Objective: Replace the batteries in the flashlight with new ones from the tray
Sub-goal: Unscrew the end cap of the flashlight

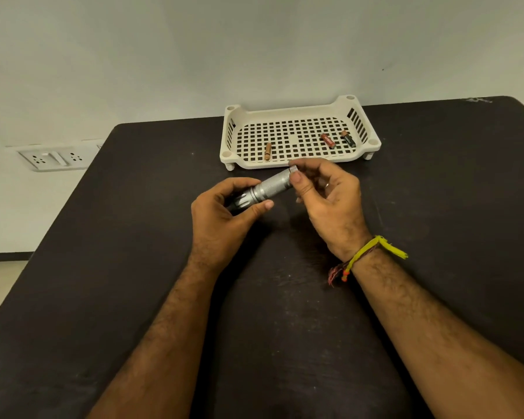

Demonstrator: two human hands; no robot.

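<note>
A silver flashlight (266,190) is held above the black table (436,207), just in front of the white perforated tray (297,164). The left hand (221,213) wraps its head end; the right hand (327,201) pinches the tail cap (293,170) between thumb and fingers. In the tray lie three batteries — a copper one (267,151) front-left, a red one (328,140) and a black-and-copper one (348,138) at right.
</note>
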